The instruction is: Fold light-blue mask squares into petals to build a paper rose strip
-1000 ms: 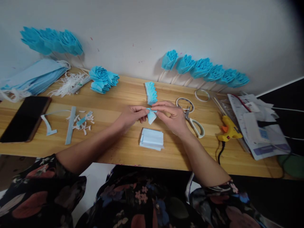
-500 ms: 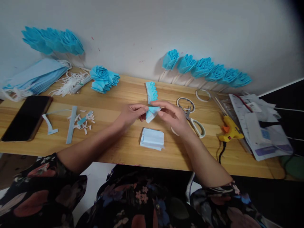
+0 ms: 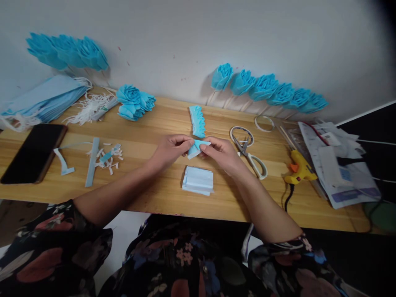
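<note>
My left hand (image 3: 169, 149) and my right hand (image 3: 220, 151) meet over the middle of the wooden table (image 3: 161, 194). Both pinch a small folded light-blue piece (image 3: 195, 148) between their fingertips, just above the tabletop. Directly below the hands lies a stack of light-blue rectangles (image 3: 198, 180). Just behind the hands sits a row of folded blue pieces (image 3: 197, 120).
White-handled scissors (image 3: 252, 159) and tape rings (image 3: 263, 122) lie right of my hands, then a yellow glue gun (image 3: 299, 168) and papers (image 3: 337, 165). Blue flowers (image 3: 266, 87) line the wall. Left: scraps (image 3: 99, 159), a black phone (image 3: 32, 152), a blue flower (image 3: 133, 102), stacked masks (image 3: 43, 99).
My right hand opened for a moment, then closed again on the folded piece. The piece now lies flatter and lower between both hands.
</note>
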Motion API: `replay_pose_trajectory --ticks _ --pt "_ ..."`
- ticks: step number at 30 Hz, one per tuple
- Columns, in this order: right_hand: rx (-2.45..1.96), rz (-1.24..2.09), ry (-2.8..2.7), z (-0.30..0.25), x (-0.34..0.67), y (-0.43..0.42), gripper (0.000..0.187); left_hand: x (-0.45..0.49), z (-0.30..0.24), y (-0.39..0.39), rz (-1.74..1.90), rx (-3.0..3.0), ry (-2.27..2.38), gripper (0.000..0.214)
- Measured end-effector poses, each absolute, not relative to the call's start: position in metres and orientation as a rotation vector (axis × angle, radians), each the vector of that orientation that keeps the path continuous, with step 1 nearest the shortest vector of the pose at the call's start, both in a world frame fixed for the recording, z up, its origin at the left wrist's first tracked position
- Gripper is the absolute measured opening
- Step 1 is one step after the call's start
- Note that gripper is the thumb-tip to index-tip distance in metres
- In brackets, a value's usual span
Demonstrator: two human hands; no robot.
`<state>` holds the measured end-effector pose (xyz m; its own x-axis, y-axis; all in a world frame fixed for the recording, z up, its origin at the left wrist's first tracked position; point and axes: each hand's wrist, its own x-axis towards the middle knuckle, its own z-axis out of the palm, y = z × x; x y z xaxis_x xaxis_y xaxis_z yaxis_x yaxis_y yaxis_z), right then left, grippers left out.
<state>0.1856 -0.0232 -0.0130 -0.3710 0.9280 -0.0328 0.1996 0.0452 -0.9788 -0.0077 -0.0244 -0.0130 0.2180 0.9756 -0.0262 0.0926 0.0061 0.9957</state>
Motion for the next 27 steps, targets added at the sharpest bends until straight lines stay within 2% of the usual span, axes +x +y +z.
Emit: replay_pose_trajectory --ticks 7,20,27 --pt "-1.149 1.430 -1.658 -0.0121 0.1832 -0.0255 0.034 -0.0073 -0.0140 -0.0270 1.035 1.395 1.121 0.027" --pt "-1.229 1.277 -1.617 -0.0162 0.1822 -0.0226 0.030 -0.0062 -0.0167 -0.0261 1.013 1.382 1.096 0.024" --pt "-1.177 1.199 -1.656 -0.0118 0.1890 -0.0203 0.037 -0.0061 -0.0165 -0.0266 0.938 1.264 1.040 0.025"
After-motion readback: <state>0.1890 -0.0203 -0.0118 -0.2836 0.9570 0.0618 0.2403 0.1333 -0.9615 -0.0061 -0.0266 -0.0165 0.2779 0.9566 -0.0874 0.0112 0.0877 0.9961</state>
